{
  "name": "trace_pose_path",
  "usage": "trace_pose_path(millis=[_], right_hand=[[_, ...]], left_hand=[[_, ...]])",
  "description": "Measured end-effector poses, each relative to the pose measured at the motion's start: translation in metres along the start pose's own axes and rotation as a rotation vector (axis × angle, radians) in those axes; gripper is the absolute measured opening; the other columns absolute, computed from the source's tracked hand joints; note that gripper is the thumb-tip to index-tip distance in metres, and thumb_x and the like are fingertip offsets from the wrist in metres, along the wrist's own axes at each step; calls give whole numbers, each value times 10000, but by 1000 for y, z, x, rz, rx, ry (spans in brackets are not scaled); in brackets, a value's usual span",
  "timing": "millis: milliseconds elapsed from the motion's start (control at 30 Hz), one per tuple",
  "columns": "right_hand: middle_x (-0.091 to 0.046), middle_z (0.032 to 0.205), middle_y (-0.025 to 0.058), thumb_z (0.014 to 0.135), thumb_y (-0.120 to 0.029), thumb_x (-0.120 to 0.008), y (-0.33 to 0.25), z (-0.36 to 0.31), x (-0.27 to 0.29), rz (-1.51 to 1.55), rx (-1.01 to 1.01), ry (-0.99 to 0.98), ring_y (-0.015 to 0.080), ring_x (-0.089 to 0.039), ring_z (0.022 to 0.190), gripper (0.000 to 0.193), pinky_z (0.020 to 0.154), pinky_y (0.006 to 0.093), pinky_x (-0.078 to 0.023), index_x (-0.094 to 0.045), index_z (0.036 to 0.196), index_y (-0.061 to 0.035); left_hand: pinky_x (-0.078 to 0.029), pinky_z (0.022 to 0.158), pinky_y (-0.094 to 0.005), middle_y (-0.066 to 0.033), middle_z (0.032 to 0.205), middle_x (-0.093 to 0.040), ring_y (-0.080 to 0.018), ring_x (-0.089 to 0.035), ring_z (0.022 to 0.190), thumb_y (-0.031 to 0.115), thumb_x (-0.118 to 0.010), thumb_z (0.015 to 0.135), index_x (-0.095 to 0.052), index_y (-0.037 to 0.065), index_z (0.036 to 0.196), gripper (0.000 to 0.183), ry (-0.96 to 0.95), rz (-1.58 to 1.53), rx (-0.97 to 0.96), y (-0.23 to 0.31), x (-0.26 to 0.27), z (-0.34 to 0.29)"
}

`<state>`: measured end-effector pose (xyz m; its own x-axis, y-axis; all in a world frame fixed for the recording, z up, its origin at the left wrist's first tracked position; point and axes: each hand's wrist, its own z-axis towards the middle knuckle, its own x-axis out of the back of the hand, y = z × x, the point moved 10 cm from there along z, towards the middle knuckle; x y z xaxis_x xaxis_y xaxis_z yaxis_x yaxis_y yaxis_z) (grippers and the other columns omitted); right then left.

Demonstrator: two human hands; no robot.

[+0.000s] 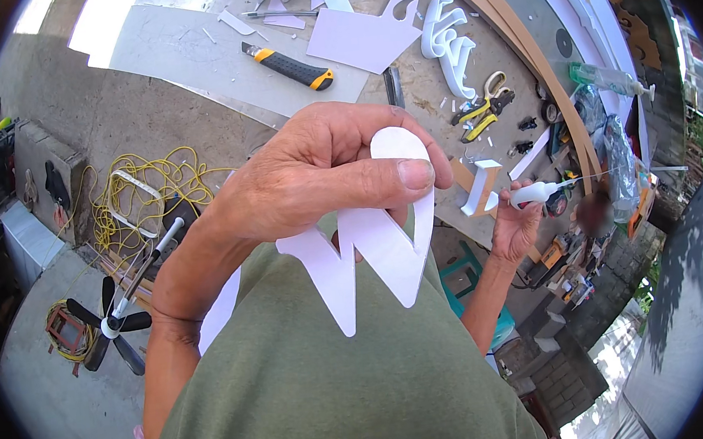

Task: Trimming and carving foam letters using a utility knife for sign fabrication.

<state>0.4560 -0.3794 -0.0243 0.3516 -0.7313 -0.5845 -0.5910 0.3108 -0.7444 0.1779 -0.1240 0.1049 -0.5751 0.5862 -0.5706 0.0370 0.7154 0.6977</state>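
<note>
My left hand (314,169) grips a flat white cut-out letter (383,250), thumb on its face and fingers behind it. The letter has a rounded end at the top and two pointed tips hanging down in front of my green shirt. Farther right, my right hand (514,227) is closed round a small white squeeze bottle (534,194) with a thin nozzle pointing to the right. Beside that hand, a white and brown shaped piece (481,189) lies at the table's edge.
On the worktable (366,90) lie a utility knife (290,66), yellow-handled snips (485,108), a raised white letter piece (447,43) and a cut white sheet (354,36). A clear bottle (605,78) lies farther right. Yellow cord (147,186) and a fan (112,323) are at left.
</note>
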Motion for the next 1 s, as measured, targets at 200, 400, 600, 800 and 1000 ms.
trace_pose_path(millis=[200, 400, 600, 800, 1000], right_hand=[[-625, 1164, 130, 866, -124, -764, -17, -14, -46, -380, 79, -154, 269, -598, 1093, 437, 861, 408, -506, -576, 1244, -11], [-642, 1100, 135, 798, -106, -819, -53, -37, -122, -930, 430, -205, 247, -603, 1032, 406, 939, 364, -468, -641, 1139, 26], [-656, 1083, 150, 772, -72, -832, -54, -58, -185, -1250, 676, -342, 261, -604, 1028, 412, 940, 379, -465, -653, 1129, 27], [-650, 1129, 148, 813, -93, -809, -53, -61, -197, -1361, 731, -387, 261, -588, 1083, 399, 974, 401, -458, -652, 1164, 14], [-654, 1121, 148, 802, -87, -814, -52, -64, -203, -1384, 754, -419, 264, -598, 1067, 401, 966, 401, -464, -654, 1155, 17]], left_hand=[[-419, 479, -175, -44, 659, -640, -66, -593, 535, 293, -635, 906, -679, -18, 1050, 345, 89, 139, -162, -4, 28, 12], [-487, 514, -212, -51, 778, -674, -78, -631, 614, 266, -617, 991, -666, 18, 1095, 273, 448, 159, -461, 0, 76, 6], [-475, 481, -215, -38, 756, -662, -74, -630, 601, 229, -620, 993, -663, 21, 1084, 231, 533, 102, -571, 1, 80, 2], [-476, 475, -213, -25, 744, -656, -73, -637, 609, 236, -630, 989, -664, 24, 1078, 232, 561, 176, -567, 1, 78, -3], [-478, 480, -200, -23, 762, -668, -59, -642, 632, 240, -640, 985, -668, 35, 1082, 228, 581, 242, -611, -2, 78, -3]])
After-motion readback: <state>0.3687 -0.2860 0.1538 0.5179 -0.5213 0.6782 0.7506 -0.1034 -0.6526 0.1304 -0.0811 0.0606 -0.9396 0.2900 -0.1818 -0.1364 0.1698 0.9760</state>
